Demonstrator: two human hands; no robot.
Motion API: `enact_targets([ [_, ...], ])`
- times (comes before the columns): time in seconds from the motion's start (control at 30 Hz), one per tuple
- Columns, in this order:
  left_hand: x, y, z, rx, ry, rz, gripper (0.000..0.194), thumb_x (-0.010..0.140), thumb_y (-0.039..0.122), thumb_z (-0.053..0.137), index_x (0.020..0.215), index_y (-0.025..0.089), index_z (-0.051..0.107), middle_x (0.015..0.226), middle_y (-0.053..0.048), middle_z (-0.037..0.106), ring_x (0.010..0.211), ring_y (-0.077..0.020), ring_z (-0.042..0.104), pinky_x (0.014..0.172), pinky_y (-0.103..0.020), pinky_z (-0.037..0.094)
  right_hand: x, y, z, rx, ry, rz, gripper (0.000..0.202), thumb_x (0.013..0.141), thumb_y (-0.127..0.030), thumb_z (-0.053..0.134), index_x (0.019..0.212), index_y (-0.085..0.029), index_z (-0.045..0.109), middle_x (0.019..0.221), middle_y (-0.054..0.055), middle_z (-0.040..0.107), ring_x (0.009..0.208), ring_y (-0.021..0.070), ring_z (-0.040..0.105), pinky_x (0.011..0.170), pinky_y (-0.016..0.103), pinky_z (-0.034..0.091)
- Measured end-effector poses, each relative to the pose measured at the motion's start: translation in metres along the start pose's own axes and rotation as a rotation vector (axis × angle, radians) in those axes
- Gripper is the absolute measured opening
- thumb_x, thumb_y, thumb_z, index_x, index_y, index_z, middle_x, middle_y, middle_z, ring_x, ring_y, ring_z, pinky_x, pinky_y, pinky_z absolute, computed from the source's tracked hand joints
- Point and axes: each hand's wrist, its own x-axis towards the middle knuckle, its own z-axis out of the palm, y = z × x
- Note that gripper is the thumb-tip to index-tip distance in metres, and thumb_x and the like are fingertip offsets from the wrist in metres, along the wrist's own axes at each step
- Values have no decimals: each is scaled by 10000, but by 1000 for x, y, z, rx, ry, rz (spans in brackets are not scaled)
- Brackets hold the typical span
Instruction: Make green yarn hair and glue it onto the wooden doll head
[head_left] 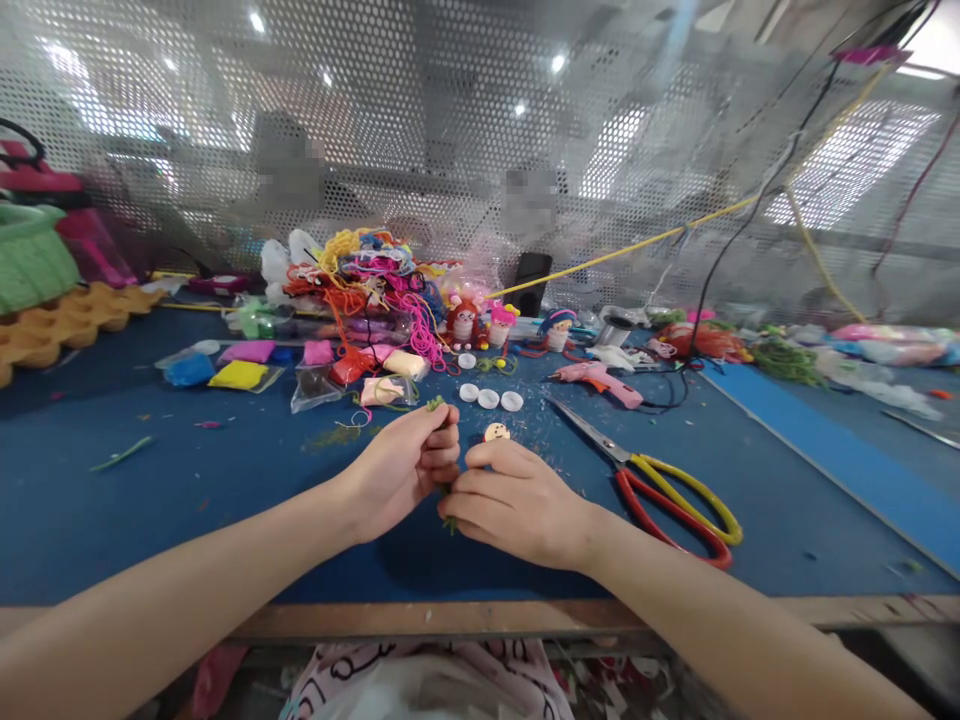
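Observation:
Close together over the front middle of the table are both hands. My left hand is closed with a pinch on green yarn, a tuft of which pokes out above the thumb. My right hand has its fingers curled against the left fingertips, and green strands stick out below them. A small round cream doll face with dark marks shows just above the right knuckles; whether the right hand holds it I cannot tell. Most of the yarn is hidden by the fingers. Large scissors lie partly open beside the right forearm.
White caps lie beyond the hands, with a pink glue gun to their right. Small dolls stand near a tangled yarn heap. Bagged coloured clay sits left. A perforated metal screen rises behind.

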Motion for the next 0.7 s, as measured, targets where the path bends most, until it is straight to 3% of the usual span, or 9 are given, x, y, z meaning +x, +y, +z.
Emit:
enact_targets([
  [0.07,0,1,-1,36,-14,-34,218,972,310,485,814,163,518,627,88,266,469,-50,195,414,-148,228,5,-1,-4,59,-21,-24,111,969,-275,580,956,-217,674,844,-17,733,911,154,613,851,290,468],
  [0.13,-1,4,-2,74,-40,-60,245,960,326,414,768,181,465,622,88,229,466,-60,129,394,-162,142,9,-3,-12,106,-61,49,188,964,-365,579,969,-201,672,842,7,730,839,163,625,791,301,485],
  [0.27,-3,9,-5,152,-146,-36,240,934,327,368,726,209,373,610,88,173,463,-74,63,388,-196,71,-14,-4,-43,-115,-257,557,224,968,-309,507,887,-184,675,807,64,716,755,206,670,679,330,479],
  [0.37,-3,11,-5,205,-188,-5,259,956,342,366,731,214,359,610,87,173,461,-74,57,389,-205,63,-62,4,-71,-474,-464,910,329,945,-307,494,670,-182,626,644,112,667,593,270,657,552,363,411],
  [0.43,-4,11,-4,224,-197,16,263,970,329,362,733,216,356,608,86,176,461,-75,63,393,-208,70,-97,11,-85,-545,-557,1031,425,934,-360,515,539,-212,562,563,133,627,482,280,613,494,366,343],
  [0.5,-4,11,-2,249,-194,39,270,983,318,355,733,215,356,605,85,179,461,-74,77,399,-209,79,-123,18,-94,-455,-562,1078,467,932,-366,536,484,-234,518,521,128,598,415,255,578,482,366,323],
  [0.57,-5,10,-1,296,-186,65,284,1000,329,357,741,213,364,606,84,186,466,-71,93,406,-211,87,-139,24,-98,-390,-472,1036,407,917,-335,569,523,-242,538,541,128,610,429,249,589,488,365,340],
  [0.63,-6,9,-1,359,-184,95,292,1014,351,363,758,211,377,610,84,205,472,-69,111,413,-214,95,-146,29,-97,-343,-414,999,328,887,-297,604,567,-250,549,560,120,627,444,237,595,479,351,350],
  [0.7,-7,7,-1,421,-183,133,288,1022,362,370,778,210,392,612,83,240,476,-68,134,417,-216,108,-148,33,-94,-313,-420,1054,259,837,-268,638,594,-253,547,551,100,634,433,222,587,455,332,344],
])
